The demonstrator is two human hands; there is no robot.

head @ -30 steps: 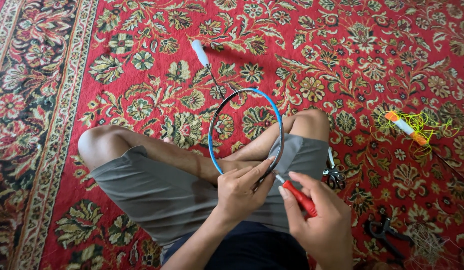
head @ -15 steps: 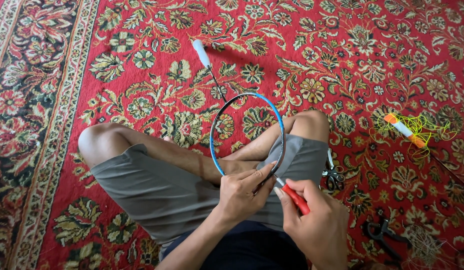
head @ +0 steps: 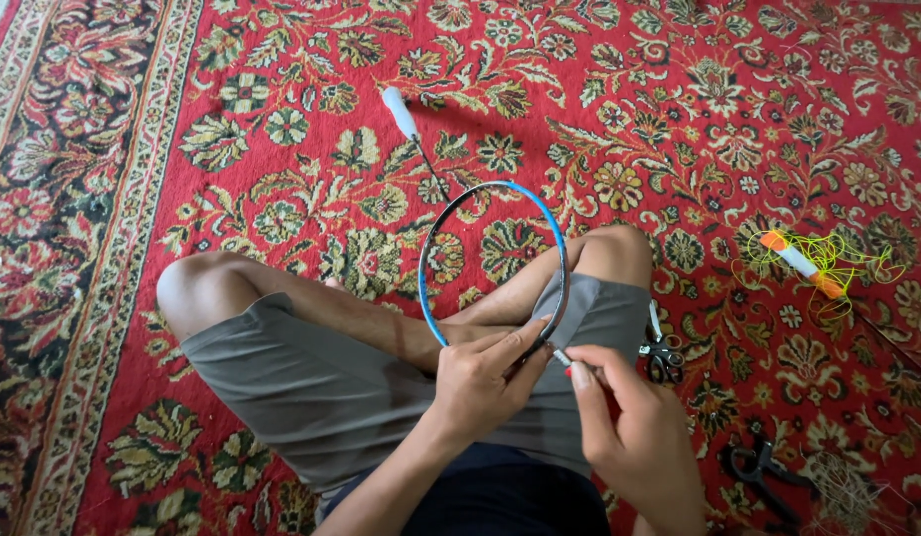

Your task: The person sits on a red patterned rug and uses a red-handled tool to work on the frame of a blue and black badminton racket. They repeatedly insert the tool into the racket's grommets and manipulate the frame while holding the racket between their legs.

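We steady the racket frame (head: 493, 260) with our left hand (head: 485, 382) while our right hand (head: 634, 437) pinches a small tool (head: 562, 356) at its rim.

— Any packages, labels, signs or screens down there?

— None that I can make out. No box, no wrapper, no placard, no display anywhere in the head view.

— Nothing with a sticker or a tag on it?

— Not that shows. If any item carries a small label, it is too small to tell from here.

— So nothing for this list?

— Nothing. No packaging, no signage and no screen appears anywhere in view.
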